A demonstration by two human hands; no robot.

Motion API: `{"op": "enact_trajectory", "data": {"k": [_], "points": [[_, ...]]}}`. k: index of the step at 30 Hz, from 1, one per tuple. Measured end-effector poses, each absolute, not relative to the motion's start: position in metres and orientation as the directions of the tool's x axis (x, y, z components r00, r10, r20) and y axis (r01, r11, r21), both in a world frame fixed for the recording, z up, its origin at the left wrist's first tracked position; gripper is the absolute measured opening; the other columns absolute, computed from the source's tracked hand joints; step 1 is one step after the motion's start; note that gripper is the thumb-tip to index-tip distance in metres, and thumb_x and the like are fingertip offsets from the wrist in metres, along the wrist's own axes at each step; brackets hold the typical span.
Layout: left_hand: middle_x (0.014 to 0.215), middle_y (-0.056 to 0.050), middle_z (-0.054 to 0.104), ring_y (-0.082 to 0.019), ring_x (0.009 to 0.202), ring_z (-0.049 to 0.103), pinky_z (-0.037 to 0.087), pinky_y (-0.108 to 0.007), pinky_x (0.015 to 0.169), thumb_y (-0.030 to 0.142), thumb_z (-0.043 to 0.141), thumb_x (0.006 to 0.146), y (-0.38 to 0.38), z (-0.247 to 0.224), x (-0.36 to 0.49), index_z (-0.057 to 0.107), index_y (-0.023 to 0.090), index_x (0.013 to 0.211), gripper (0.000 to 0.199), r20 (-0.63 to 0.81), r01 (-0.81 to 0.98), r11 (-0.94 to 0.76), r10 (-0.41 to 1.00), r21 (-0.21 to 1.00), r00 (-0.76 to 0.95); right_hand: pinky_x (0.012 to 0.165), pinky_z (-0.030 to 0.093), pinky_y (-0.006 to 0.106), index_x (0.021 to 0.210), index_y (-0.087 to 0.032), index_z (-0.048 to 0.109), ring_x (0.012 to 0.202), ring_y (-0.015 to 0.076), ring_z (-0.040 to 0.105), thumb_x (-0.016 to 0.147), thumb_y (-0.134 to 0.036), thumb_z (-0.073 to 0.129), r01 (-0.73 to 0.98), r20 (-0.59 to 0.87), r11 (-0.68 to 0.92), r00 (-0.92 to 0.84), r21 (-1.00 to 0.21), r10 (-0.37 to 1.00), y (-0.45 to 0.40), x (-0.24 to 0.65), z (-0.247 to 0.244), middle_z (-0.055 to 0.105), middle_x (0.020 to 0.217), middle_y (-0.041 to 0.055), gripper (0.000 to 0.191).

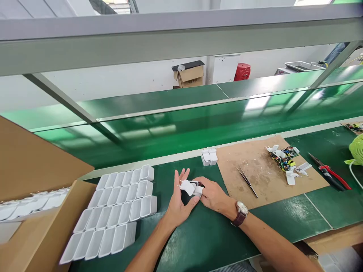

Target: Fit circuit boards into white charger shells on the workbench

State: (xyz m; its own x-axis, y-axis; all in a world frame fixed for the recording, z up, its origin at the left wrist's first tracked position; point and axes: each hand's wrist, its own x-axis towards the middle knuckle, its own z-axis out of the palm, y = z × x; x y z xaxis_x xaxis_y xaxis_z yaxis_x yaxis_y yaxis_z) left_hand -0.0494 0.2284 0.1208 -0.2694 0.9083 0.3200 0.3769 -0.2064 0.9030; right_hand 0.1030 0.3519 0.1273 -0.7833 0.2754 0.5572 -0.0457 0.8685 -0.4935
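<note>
The right hand grips a white plastic part between thumb and fingers, above the green worktop. The left hand is positioned opposite, fingers extended and thumb against the lower edge of the part; whether it clamps the part or only steadies it cannot be told. A wristwatch is worn on the right wrist.

To the left of the hands, open white plastic housings stand in four rows, beside an open cardboard box. A small cluster of white housings stands just beyond the hands. To the right, a brown sheet carries tweezers and a heap of circuit boards with loose white pieces. Pliers with red-and-black handles lie beside the sheet.
</note>
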Motion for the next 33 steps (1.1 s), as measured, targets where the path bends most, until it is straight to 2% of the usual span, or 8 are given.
{"op": "enact_trajectory", "data": {"k": [4, 6, 10, 17, 22, 25, 30, 33], "points": [[0.168, -0.021, 0.030, -0.033, 0.158, 0.026, 0.026, -0.062, 0.126, 0.051, 0.075, 0.089, 0.227, 0.119, -0.050, -0.009, 0.030, 0.165, 0.115, 0.406, 0.380, -0.287, 0.869, 0.879, -0.283, 0.081, 0.063, 0.037, 0.123, -0.019, 0.060, 0.104, 0.0248, 0.067, 0.093, -0.007, 0.050, -0.026, 0.565, 0.872, -0.771, -0.490, 0.294, 0.353, 0.106, 0.129, 0.066, 0.122, 0.0156, 0.033], [0.161, -0.020, 0.043, -0.032, 0.152, 0.040, 0.033, -0.058, 0.124, 0.045, 0.078, 0.088, 0.228, 0.118, -0.050, -0.002, 0.030, 0.166, 0.113, 0.448, 0.427, -0.295, 0.835, 0.855, -0.320, 0.078, 0.063, 0.037, 0.117, -0.018, 0.062, 0.102, 0.0256, 0.068, 0.093, -0.007, 0.052, -0.004, 0.547, 0.884, -0.787, -0.468, 0.285, 0.354, 0.107, 0.128, 0.068, 0.119, 0.0155, 0.029], [0.133, -0.012, 0.064, -0.024, 0.124, 0.063, 0.051, -0.046, 0.110, 0.027, 0.073, 0.093, 0.228, 0.113, -0.050, 0.021, 0.029, 0.163, 0.088, 0.477, 0.516, -0.221, 0.762, 0.827, -0.437, 0.079, 0.064, 0.035, 0.123, -0.018, 0.062, 0.100, 0.0235, 0.070, 0.100, -0.015, 0.052, 0.021, 0.533, 0.874, -0.785, -0.486, 0.315, 0.351, 0.108, 0.126, 0.069, 0.119, 0.0147, 0.025], [0.127, -0.012, 0.060, -0.025, 0.118, 0.062, 0.056, -0.044, 0.101, 0.029, 0.061, 0.099, 0.224, 0.117, -0.058, 0.062, 0.026, 0.135, 0.036, 0.511, 0.638, -0.167, 0.760, 0.752, -0.402, 0.092, 0.063, 0.035, 0.131, -0.024, 0.061, 0.106, 0.0217, 0.072, 0.101, -0.022, 0.059, 0.045, 0.453, 0.777, -0.791, -0.628, 0.412, 0.348, 0.112, 0.129, 0.071, 0.121, 0.0098, 0.030], [0.126, -0.012, 0.059, -0.025, 0.116, 0.062, 0.056, -0.043, 0.099, 0.030, 0.057, 0.101, 0.225, 0.122, -0.058, 0.061, 0.026, 0.137, 0.036, 0.504, 0.645, -0.155, 0.765, 0.749, -0.401, 0.088, 0.065, 0.039, 0.136, -0.023, 0.059, 0.110, 0.0250, 0.071, 0.100, -0.026, 0.060, 0.115, 0.365, 0.791, -0.841, -0.601, 0.400, 0.349, 0.114, 0.132, 0.064, 0.135, 0.0142, 0.036], [0.125, -0.012, 0.059, -0.025, 0.116, 0.062, 0.056, -0.043, 0.099, 0.031, 0.058, 0.101, 0.225, 0.123, -0.056, 0.061, 0.025, 0.136, 0.035, 0.518, 0.658, -0.163, 0.762, 0.735, -0.388, 0.088, 0.064, 0.037, 0.134, -0.024, 0.061, 0.106, 0.0234, 0.070, 0.100, -0.025, 0.060, 0.144, 0.295, 0.776, -0.870, -0.615, 0.395, 0.349, 0.114, 0.135, 0.066, 0.128, 0.0113, 0.034], [0.125, -0.011, 0.059, -0.025, 0.115, 0.063, 0.056, -0.043, 0.099, 0.031, 0.058, 0.101, 0.225, 0.126, -0.055, 0.061, 0.026, 0.136, 0.035, 0.505, 0.656, -0.151, 0.768, 0.740, -0.394, 0.098, 0.061, 0.040, 0.140, -0.024, 0.056, 0.114, 0.0225, 0.069, 0.098, -0.030, 0.067, -0.022, 0.404, 0.649, -0.798, -0.761, 0.447, 0.357, 0.115, 0.133, 0.065, 0.132, 0.0114, 0.044], [0.126, -0.012, 0.058, -0.025, 0.116, 0.062, 0.055, -0.043, 0.100, 0.031, 0.057, 0.101, 0.224, 0.126, -0.055, 0.060, 0.026, 0.137, 0.036, 0.491, 0.647, -0.141, 0.774, 0.750, -0.400, 0.102, 0.060, 0.041, 0.138, -0.025, 0.056, 0.118, 0.0224, 0.068, 0.097, -0.031, 0.070, -0.051, 0.446, 0.632, -0.753, -0.774, 0.485, 0.360, 0.116, 0.131, 0.065, 0.134, 0.0113, 0.044]]}}
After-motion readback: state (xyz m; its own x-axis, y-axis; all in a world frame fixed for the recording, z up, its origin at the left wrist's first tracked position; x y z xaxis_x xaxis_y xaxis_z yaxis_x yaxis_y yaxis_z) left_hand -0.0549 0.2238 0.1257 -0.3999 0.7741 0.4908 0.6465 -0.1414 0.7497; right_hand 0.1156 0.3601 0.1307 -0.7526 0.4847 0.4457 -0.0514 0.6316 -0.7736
